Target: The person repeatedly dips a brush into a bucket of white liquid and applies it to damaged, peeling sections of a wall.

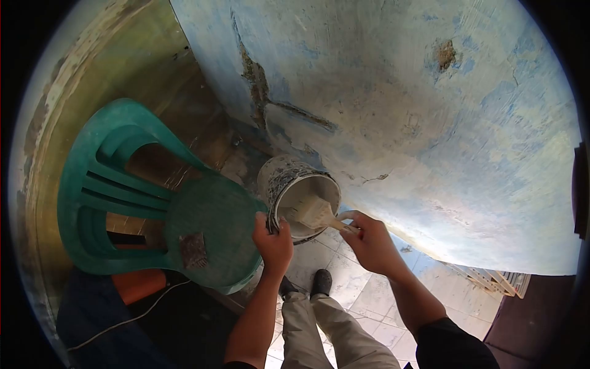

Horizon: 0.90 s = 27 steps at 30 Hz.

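A bucket with a paint-smeared outside stands tilted beside the wall, its mouth facing me. My left hand is closed at the bucket's near left rim, its fingers partly hidden behind the edge. In my right hand is a wide flat paintbrush, gripped by its handle. The brush head is coated in pale paint and reaches inside the bucket mouth. Pale paint also coats the bucket's inner wall; how much lies at the bottom is hard to see.
To the left is a green plastic chair with a small dark patterned packet on its seat. A patchy blue-white wall with cracks rises ahead. Pale tiles lie underfoot. A cable runs lower left; wooden slats stand right.
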Motion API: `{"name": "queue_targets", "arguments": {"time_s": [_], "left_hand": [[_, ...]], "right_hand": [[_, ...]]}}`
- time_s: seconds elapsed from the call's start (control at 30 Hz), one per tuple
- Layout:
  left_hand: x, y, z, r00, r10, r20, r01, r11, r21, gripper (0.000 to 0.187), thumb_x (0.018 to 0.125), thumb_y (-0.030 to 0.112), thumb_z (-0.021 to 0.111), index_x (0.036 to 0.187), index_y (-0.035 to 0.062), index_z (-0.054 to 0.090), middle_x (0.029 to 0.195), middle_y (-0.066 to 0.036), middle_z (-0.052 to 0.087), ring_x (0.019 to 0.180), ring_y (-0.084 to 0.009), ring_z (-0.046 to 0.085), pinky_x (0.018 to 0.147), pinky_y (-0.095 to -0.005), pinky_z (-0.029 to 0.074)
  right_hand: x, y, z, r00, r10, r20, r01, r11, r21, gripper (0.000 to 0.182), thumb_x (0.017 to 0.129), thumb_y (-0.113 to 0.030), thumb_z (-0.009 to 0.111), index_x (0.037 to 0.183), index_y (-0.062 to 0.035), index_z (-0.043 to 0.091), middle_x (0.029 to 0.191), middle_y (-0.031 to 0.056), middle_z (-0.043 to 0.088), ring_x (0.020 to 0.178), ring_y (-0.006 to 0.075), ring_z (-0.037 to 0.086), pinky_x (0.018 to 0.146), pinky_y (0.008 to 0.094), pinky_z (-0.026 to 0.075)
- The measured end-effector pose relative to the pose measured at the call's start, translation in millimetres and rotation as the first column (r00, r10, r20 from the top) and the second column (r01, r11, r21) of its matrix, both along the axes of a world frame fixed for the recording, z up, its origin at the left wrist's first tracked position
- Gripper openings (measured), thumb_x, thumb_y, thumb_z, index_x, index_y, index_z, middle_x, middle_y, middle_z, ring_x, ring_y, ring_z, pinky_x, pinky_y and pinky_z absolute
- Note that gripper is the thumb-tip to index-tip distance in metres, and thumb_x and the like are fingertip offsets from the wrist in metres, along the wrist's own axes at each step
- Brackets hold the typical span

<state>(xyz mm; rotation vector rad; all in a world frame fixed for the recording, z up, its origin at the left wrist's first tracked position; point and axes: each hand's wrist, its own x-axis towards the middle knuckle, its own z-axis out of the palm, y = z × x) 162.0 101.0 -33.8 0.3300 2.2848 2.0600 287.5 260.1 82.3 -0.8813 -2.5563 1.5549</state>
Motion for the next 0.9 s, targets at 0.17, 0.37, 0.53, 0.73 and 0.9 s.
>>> {"name": "queue_targets", "arguments": {"time_s": [0.17,0.37,0.53,0.73,0.9], "left_hand": [[-12.9,-12.7,-13.4,0.992,-0.043,-0.119,0.028,0.992,-0.119,0.022,0.086,0.0,0.062,0.079,0.0027,0.042,0.062,-0.001,0.044,0.058,-0.0059,0.042,0.051,-0.0286,0.034],[-15.8,-29.3,-28.0,0.991,-0.095,-0.094,0.076,0.98,-0.184,0.018,0.087,-0.002,0.061,0.082,0.0033,0.044,0.071,0.001,0.044,0.063,-0.0066,0.041,0.056,-0.0272,0.035],[-12.0,-25.4,-38.2,0.987,-0.08,-0.138,0.051,0.978,-0.204,0.02,0.086,-0.002,0.062,0.08,0.0026,0.044,0.065,0.0,0.044,0.059,-0.0065,0.042,0.053,-0.0276,0.035],[-6.1,-22.2,-48.3,0.982,-0.057,-0.179,0.019,0.978,-0.21,0.023,0.081,0.001,0.066,0.077,0.0031,0.044,0.059,-0.004,0.044,0.051,-0.0115,0.042,0.048,-0.0314,0.035],[-3.1,-22.2,-58.9,0.959,-0.115,-0.259,0.055,0.972,-0.226,0.021,0.079,0.001,0.066,0.078,0.0027,0.046,0.06,-0.008,0.044,0.05,-0.0206,0.043,0.049,-0.0356,0.037]], "right_hand": [[-27.2,-18.4,-78.7,0.993,-0.077,-0.085,0.076,0.997,-0.016,0.028,0.091,-0.012,0.063,0.116,-0.0009,0.062,0.072,0.0156,0.061,0.063,0.0253,0.06,0.063,0.037,0.047],[-43.5,-32.7,-105.3,0.996,-0.025,-0.087,0.035,0.993,0.116,0.033,0.088,-0.011,0.063,0.115,0.0066,0.063,0.08,0.0274,0.066,0.079,0.044,0.067,0.073,0.0465,0.052],[-46.7,-29.3,-118.3,0.999,0.02,-0.033,-0.014,0.984,0.178,0.034,0.088,-0.013,0.063,0.111,0.0113,0.064,0.085,0.0333,0.066,0.088,0.0492,0.065,0.082,0.0515,0.052],[-36.8,-22.5,-125.4,1.0,0.015,0.006,-0.016,0.987,0.159,0.03,0.089,-0.017,0.063,0.104,0.0095,0.066,0.079,0.0326,0.064,0.086,0.049,0.065,0.077,0.0513,0.051],[-26.1,-25.2,-130.8,1.0,-0.012,-0.001,0.012,0.981,0.194,0.027,0.09,-0.018,0.063,0.096,0.0089,0.065,0.076,0.0313,0.063,0.083,0.049,0.065,0.074,0.05,0.051]]}}
